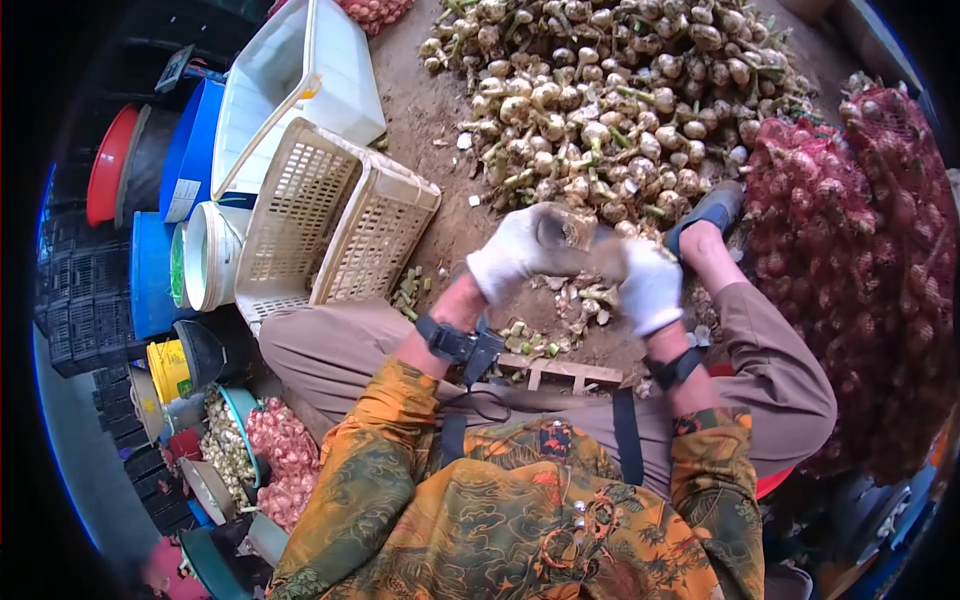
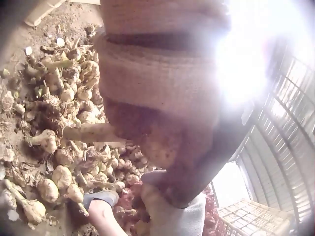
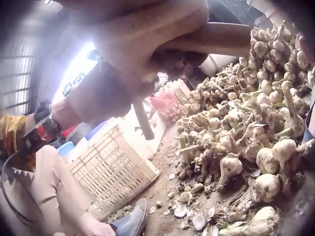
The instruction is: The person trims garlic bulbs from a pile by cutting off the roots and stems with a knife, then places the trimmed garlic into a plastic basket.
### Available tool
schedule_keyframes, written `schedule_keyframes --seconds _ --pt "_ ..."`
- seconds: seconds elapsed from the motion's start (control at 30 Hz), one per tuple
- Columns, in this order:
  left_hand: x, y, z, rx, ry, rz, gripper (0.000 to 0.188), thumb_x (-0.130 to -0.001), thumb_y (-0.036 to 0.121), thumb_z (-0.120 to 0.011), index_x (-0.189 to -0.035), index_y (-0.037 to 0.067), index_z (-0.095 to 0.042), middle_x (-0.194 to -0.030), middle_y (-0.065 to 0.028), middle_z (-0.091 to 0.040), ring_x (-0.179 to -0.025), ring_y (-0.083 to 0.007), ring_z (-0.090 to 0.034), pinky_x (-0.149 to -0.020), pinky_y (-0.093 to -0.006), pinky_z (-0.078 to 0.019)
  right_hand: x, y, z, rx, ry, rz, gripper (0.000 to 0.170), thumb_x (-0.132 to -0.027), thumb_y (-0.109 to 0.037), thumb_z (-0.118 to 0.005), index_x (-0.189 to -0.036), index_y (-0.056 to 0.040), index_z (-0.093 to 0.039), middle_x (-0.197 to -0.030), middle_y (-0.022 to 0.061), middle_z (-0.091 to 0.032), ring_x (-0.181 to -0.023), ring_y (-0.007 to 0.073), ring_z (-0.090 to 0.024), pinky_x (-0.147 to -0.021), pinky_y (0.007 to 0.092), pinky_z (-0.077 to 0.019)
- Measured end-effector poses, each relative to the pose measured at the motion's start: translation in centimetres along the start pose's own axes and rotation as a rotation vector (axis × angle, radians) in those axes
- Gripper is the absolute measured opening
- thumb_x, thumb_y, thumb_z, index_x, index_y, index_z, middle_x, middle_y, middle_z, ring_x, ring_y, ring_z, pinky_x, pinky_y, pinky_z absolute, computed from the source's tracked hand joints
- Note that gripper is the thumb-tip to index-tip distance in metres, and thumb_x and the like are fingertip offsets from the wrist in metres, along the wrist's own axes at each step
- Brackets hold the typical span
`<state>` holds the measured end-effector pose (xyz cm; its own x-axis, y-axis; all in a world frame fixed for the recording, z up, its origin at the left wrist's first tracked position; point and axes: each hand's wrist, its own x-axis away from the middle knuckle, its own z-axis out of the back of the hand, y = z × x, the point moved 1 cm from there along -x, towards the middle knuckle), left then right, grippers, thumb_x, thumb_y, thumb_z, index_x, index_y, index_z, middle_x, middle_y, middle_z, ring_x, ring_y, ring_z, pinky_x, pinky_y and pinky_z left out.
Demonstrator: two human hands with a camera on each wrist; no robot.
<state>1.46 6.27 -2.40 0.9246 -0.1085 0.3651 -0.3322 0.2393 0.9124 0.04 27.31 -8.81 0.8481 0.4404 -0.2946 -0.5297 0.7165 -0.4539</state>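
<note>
My left hand [image 1: 525, 243], in a white glove with soiled tan fingers, grips a garlic bulb [image 2: 160, 145]. Its pale cut-looking stem [image 2: 93, 132] sticks out of the fingers, and the same stem [image 3: 142, 120] points down in the right wrist view. My right hand [image 1: 645, 280], gloved alike and blurred, meets the left one above the ground. From the right fingers juts a tan rod like a wooden handle [image 3: 221, 39]; I cannot tell what tool it belongs to. Beyond both hands lies a large heap of garlic [image 1: 600, 110] with stems.
A beige slotted crate [image 1: 375, 235] and a white tub [image 1: 345, 85] stand to the left, with buckets [image 1: 212, 255] behind. Full red mesh sacks [image 1: 895, 250] stand at the right. Trimmed stem pieces [image 1: 530, 338] and a small wooden frame [image 1: 560, 370] lie before my lap.
</note>
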Motion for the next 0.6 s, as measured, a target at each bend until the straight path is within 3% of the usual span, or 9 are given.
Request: schedule_keyframes --seconds 0.07,0.2,0.27,0.33,0.37,0.4,0.47,0.53,0.6 --pt "3.4 3.2 0.7 -0.002 -0.098 -0.063 0.06 -0.06 0.017 -0.086 -0.11 0.001 -0.058 -0.098 -0.0025 -0.065 -0.088 -0.008 -0.058 -0.081 -0.0256 -0.0495 -0.7 6.3 -0.5 0.15 -0.392 -0.49 0.022 -0.075 -0.004 -0.054 -0.095 -0.0067 -0.061 -0.08 0.0173 -0.067 -0.074 0.0328 -0.066 -0.065 0.0412 -0.0527" --pt "2.8 1.9 1.8 0.162 -0.018 0.032 0.059 -0.058 0.018 -0.086 -0.109 0.004 -0.059 -0.096 -0.0004 -0.064 -0.086 -0.0092 -0.059 -0.081 -0.0268 -0.0494 -3.5 0.2 2.7 -0.076 0.01 -0.115 0.022 -0.071 -0.002 -0.057 -0.092 -0.0075 -0.06 -0.079 0.0164 -0.065 -0.075 0.0359 -0.064 -0.064 0.0449 -0.0512" --pt "2.0 2.6 2.3 -0.288 -0.064 -0.028 0.052 -0.068 0.011 -0.078 -0.115 0.002 -0.058 -0.101 -0.0023 -0.067 -0.088 -0.0139 -0.062 -0.083 -0.0306 -0.0509 -3.6 -3.9 4.2 -0.119 -0.12 -0.039 0.024 -0.067 -0.001 -0.059 -0.09 -0.0086 -0.058 -0.079 0.0153 -0.064 -0.074 0.0355 -0.064 -0.063 0.045 -0.0509" --pt "0.0 -4.7 2.5 0.185 0.021 -0.245 0.049 -0.073 0.01 -0.073 -0.118 0.001 -0.057 -0.102 -0.002 -0.068 -0.09 -0.0169 -0.063 -0.083 -0.0313 -0.0515 -2.7 -5.2 3.9 -0.061 -0.244 0.021 0.025 -0.067 -0.003 -0.06 -0.091 -0.0087 -0.058 -0.08 0.0147 -0.064 -0.073 0.0348 -0.064 -0.062 0.0446 -0.0509" --pt "0.3 -3.3 2.2 0.136 0.001 -0.318 0.05 -0.075 0.012 -0.071 -0.121 0.001 -0.055 -0.104 -0.0026 -0.067 -0.092 -0.0173 -0.063 -0.085 -0.0308 -0.0509 -2.2 -4.7 3.3 -0.042 -0.231 0.013 0.023 -0.069 -0.006 -0.061 -0.092 -0.0078 -0.06 -0.081 0.0148 -0.065 -0.074 0.0345 -0.065 -0.063 0.0439 -0.0518" --pt "1.0 -0.3 2.4 -0.394 -0.168 -0.306 0.048 -0.074 0.008 -0.072 -0.118 -0.001 -0.056 -0.107 -0.0039 -0.065 -0.095 -0.014 -0.061 -0.087 -0.0297 -0.05 -1.5 -3.4 2.0 -0.04 -0.232 0.002 0.023 -0.069 -0.006 -0.061 -0.092 -0.0078 -0.06 -0.081 0.0148 -0.065 -0.074 0.0345 -0.065 -0.063 0.0439 -0.0518" --pt "2.0 1.6 1.5 -0.004 -0.012 -0.033 0.051 -0.071 0.008 -0.075 -0.118 0.0 -0.055 -0.106 -0.0044 -0.064 -0.097 -0.0119 -0.06 -0.087 -0.0285 -0.0498 -1.0 0.9 0.1 0.092 -0.268 -0.241 0.02 -0.072 -0.009 -0.062 -0.091 -0.0064 -0.063 -0.081 0.0166 -0.066 -0.075 0.0338 -0.066 -0.065 0.0431 -0.0527" --pt "2.6 2.4 1.4 0.207 0.019 -0.095 0.057 -0.068 0.01 -0.08 -0.118 0.002 -0.054 -0.105 -0.0041 -0.063 -0.096 -0.0116 -0.062 -0.086 -0.0285 -0.0504 -1.3 3.5 0.5 0.137 -0.376 -0.433 0.018 -0.075 -0.014 -0.065 -0.091 -0.0048 -0.065 -0.079 0.0193 -0.067 -0.077 0.0338 -0.067 -0.067 0.0439 -0.053" --pt "2.8 3.6 1.6 0.548 0.025 0.0 0.054 -0.069 0.008 -0.078 -0.118 0.001 -0.055 -0.109 -0.0056 -0.061 -0.1 -0.0156 -0.061 -0.085 -0.032 -0.0504 -1.8 2.5 1.4 -0.15 -0.171 -0.389 0.018 -0.076 -0.01 -0.065 -0.093 -0.005 -0.065 -0.08 0.0186 -0.067 -0.075 0.0315 -0.067 -0.068 0.0416 -0.053"
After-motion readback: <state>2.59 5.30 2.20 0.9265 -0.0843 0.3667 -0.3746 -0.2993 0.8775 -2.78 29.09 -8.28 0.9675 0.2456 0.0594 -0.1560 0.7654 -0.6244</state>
